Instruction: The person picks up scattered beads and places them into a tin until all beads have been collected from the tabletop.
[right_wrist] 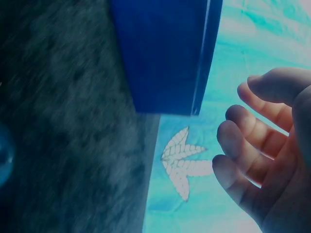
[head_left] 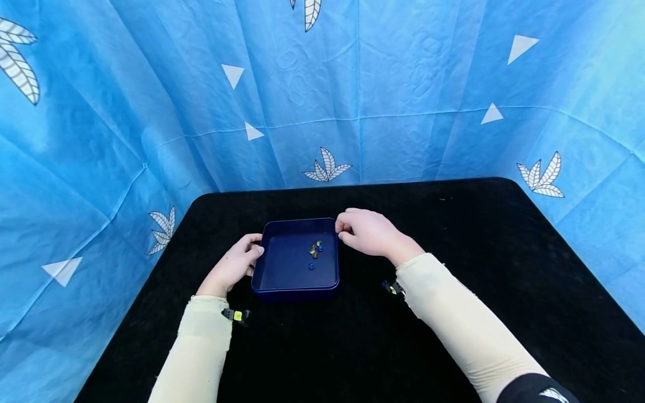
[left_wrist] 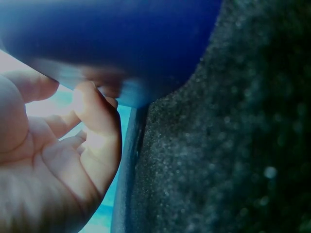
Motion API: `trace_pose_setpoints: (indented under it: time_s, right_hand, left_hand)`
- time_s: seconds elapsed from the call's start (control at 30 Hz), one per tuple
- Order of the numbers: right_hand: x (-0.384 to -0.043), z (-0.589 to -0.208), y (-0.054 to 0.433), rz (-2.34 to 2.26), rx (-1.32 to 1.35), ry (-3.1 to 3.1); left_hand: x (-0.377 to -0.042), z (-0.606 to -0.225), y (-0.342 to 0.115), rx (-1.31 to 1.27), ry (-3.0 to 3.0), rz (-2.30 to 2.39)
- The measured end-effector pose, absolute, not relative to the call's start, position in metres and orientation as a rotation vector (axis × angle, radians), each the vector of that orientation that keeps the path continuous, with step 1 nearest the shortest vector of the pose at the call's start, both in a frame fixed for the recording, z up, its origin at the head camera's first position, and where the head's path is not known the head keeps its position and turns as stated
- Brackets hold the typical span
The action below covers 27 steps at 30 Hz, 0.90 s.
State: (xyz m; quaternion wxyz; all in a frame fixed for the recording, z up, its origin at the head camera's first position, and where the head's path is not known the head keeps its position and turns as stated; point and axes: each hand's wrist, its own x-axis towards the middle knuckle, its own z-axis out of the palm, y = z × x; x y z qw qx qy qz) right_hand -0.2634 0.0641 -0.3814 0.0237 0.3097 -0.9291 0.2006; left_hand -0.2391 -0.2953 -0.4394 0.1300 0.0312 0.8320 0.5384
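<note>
A square dark-blue box (head_left: 297, 295), open at the top, sits on the black table. Several small shiny marbles (head_left: 319, 246), blue, yellow and amber, lie on its floor toward the right. My left hand (head_left: 237, 262) holds the box's left side, its thumb at the rim and fingertips against the outer wall (left_wrist: 121, 53). Beside the far right corner is my right hand (head_left: 370, 232), fingers loosely bent with nothing visible in them. The right wrist view shows a gap between these fingers (right_wrist: 233, 141) and the box wall (right_wrist: 160, 58).
The black cloth-covered table (head_left: 453, 240) reaches back to a blue curtain (head_left: 403, 73) with leaf and triangle prints, which also hangs at both sides. A blurred blue round thing (right_wrist: 5, 153) shows at the edge of the right wrist view.
</note>
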Motion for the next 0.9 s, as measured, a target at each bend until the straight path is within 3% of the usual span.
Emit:
trace_pose_setpoints:
  time_s: [0.9]
  right_hand:
    - [-0.241, -0.407, 0.152, 0.731, 0.816, -3.05]
  left_hand:
    - [-0.237, -0.437, -0.293, 0.081, 2.412, 1.564]
